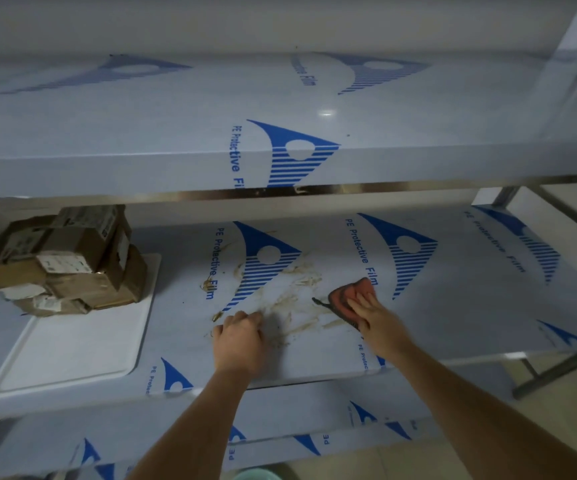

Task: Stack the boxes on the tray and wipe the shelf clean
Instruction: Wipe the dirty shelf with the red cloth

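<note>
- The left hand (239, 342) sits nearest, knuckles up on the middle shelf (453, 306), fingers curled under and holding nothing that shows.
- The right hand (372, 315) lies further in, fingers straight, pressing flat on an orange cloth (356, 291) against the shelf.
- Brown smears (294, 299) spread between and beyond the two hands, over the blue print of the protective film.
- To the left, a white tray (72, 348) rests on the same shelf; a pile of cardboard boxes (69, 261) stands stacked on its far end, somewhat askew.
</note>
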